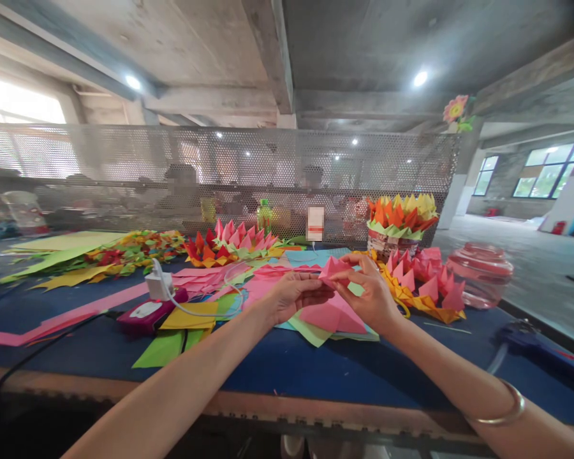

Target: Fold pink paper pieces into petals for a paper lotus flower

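A small folded pink paper piece [333,268] is held up between both hands over the blue table [277,376]. My left hand [299,296] pinches its lower left side. The fingers of my right hand [370,293] close on its right side, with a metal bangle on that wrist. Below the hands lies a flat pink sheet [337,317], resting on pale green and light blue sheets. Just right of my right hand stand pink folded points on a yellow base [428,287].
Left of the hands are a purple power strip [146,313] with a white charger [159,285] and cable, and coloured paper strips. A glue gun [540,350] and a pink jar [481,277] are at right. Behind rises a perforated metal screen [249,172].
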The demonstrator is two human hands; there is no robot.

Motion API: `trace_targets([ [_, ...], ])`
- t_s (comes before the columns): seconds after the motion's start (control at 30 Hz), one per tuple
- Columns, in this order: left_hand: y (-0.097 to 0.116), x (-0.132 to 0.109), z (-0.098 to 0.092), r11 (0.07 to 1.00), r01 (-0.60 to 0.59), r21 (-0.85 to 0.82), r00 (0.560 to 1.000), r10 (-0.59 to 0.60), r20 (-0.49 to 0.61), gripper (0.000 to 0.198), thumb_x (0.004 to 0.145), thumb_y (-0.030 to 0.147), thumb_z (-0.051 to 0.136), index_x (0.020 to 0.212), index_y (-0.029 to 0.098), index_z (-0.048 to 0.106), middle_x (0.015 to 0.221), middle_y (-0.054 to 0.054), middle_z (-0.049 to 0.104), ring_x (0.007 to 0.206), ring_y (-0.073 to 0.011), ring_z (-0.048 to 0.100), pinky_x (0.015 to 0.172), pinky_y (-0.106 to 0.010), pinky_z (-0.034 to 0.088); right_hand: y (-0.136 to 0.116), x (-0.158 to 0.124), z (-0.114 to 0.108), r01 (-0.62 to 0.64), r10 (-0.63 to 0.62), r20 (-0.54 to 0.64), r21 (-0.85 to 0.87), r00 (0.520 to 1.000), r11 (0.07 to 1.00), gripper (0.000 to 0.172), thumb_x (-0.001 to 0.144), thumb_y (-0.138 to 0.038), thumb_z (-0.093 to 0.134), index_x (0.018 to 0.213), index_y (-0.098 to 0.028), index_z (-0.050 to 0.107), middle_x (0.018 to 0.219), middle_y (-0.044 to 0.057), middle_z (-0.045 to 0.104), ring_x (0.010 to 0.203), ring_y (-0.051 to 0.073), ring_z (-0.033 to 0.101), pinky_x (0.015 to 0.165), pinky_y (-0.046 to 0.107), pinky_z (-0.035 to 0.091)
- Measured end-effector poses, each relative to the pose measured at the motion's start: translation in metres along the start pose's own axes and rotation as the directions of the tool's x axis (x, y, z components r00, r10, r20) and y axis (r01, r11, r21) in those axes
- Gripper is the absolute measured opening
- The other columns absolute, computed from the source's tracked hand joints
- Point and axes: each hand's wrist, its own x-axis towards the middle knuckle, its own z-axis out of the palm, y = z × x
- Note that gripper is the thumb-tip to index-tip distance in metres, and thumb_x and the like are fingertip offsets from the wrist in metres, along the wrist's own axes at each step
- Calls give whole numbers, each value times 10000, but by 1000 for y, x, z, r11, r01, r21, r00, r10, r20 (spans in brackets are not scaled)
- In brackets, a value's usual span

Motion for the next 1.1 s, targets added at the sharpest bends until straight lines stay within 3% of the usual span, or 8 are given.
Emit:
trace_targets([
  [0.4, 2, 0, -3, 999, -29, -18, 999, 30, 34, 181, 724, 161, 663, 875, 63, 645, 910, -143, 687, 831, -209, 659, 840, -312, 499, -1, 0, -2, 34, -34, 36, -10, 999, 999, 235, 801, -180, 559, 933, -322, 691, 1147, 37, 492, 1033, 218, 487, 822, 391, 466],
  [0.67, 0, 0, -1, 1000, -13, -8, 1000, 13, -12, 151, 705, 166, 684, 822, 77, 647, 830, -120, 698, 776, -195, 668, 815, -310, 507, -1, 1, -3, 63, -61, 51, -24, 997, 998, 213, 786, -175, 568, 883, -312, 700, 1162, 34, 502, 1042, 235, 480, 824, 426, 463],
  [1.1, 0, 1, -3, 999, 12, 32, 1000, -12, 11, 198, 705, 197, 671, 847, 60, 666, 869, -137, 690, 810, -194, 659, 801, -272, 502, -4, 2, -6, 86, -78, 118, -66, 990, 994, 212, 781, -156, 559, 877, -288, 695, 1133, 45, 511, 1036, 224, 497, 859, 416, 450],
])
